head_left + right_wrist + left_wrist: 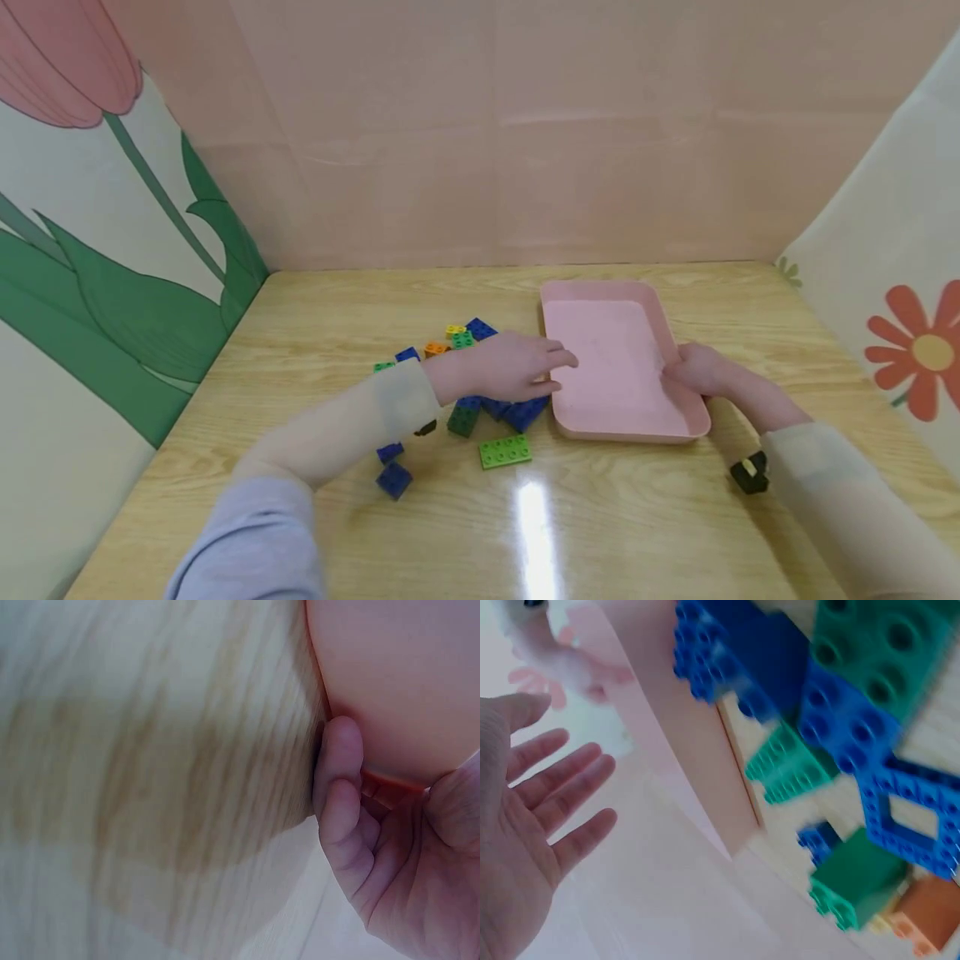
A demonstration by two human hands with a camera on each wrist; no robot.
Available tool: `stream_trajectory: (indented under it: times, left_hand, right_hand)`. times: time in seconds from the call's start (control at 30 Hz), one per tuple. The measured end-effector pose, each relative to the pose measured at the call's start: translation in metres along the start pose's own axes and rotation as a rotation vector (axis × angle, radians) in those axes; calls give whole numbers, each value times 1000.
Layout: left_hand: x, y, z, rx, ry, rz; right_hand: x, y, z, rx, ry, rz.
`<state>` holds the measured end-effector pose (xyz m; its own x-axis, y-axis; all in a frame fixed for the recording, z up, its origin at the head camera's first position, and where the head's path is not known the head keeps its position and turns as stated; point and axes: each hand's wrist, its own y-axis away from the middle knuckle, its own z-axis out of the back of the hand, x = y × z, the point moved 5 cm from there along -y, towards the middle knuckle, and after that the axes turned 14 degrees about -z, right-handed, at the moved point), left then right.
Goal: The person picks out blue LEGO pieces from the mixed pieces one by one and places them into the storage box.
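A pink plastic tray (607, 354) stands on the wooden table (420, 550), and its floor carries nothing. The right hand (697, 369) is clamped on the right wall of the tray: the thumb lies on the inner side and the other fingers are bent against the outer side. The left hand (517, 367) is well apart from the right one, at the left rim of the tray. Its fingers are spread and relaxed, they hold nothing, and they reach above the tray; if they touch the rim, one cannot tell.

To the left of the tray, partly under the left forearm, there lies a loose pile of studded toy bricks. In it one sees a dark green brick (462, 421), an orange brick (436, 349), a yellow brick (455, 331) and a blue frame-shaped brick (911, 841). A light green brick (506, 452) lies flat near the tray's front left corner. A dark blue brick (393, 480) lies farther left from the tray, nearer to the person.
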<state>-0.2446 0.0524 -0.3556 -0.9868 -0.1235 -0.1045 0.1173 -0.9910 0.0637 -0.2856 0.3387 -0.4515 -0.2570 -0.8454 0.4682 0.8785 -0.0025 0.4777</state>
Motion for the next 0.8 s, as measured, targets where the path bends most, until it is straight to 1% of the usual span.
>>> stream_trajectory:
  times: [0.13, 0.2, 0.23, 0.3, 0.43, 0.63, 0.8]
  left_hand:
    - [11, 14, 2, 8, 19, 111]
    - [14, 17, -2, 12, 21, 152]
    - [14, 18, -4, 17, 6, 167]
    - [14, 19, -11, 31, -40, 189]
    - [12, 14, -26, 71, -116, 231]
    - [13, 10, -41, 138, -140, 305]
    - [14, 10, -48, 171, -169, 339]
  right_hand:
    - [1, 0, 2, -16, 17, 3]
    - [1, 0, 2, -14, 22, -2]
    - [1, 1, 2, -7, 22, -8]
    - [1, 0, 1, 0, 23, -11]
    - [0, 0, 2, -5, 29, -5]
    - [-2, 0, -1, -19, 12, -4]
    - [-1, 0, 0, -29, 16, -5]
